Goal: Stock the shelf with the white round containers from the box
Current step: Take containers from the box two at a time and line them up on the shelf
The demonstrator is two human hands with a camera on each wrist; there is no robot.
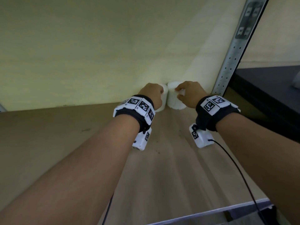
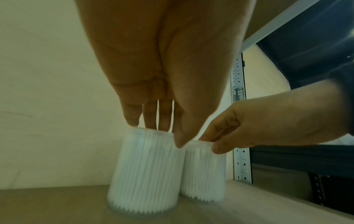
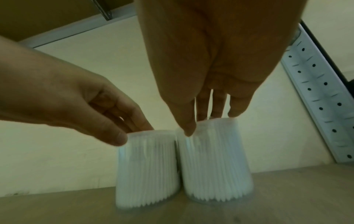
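Note:
Two white round containers stand side by side on the wooden shelf board (image 1: 65, 135), close to the back wall. My left hand (image 1: 152, 95) holds the left container (image 1: 164, 99) by its top rim, thumb in front and fingers behind. My right hand (image 1: 186, 93) holds the right container (image 1: 172, 99) the same way. The left wrist view shows my left hand (image 2: 157, 133) on the left container (image 2: 145, 174), beside the right container (image 2: 205, 174). The right wrist view shows my right hand (image 3: 206, 122) on the right container (image 3: 214, 163), beside the left container (image 3: 147, 171). Both bases rest on the board.
A perforated metal upright (image 1: 227, 70) rises just right of the containers. Beyond it lies a dark surface (image 1: 267, 95). The shelf's metal front edge (image 1: 211, 213) runs below my forearms. A pale wall (image 1: 97, 54) closes the back; bare board stretches left.

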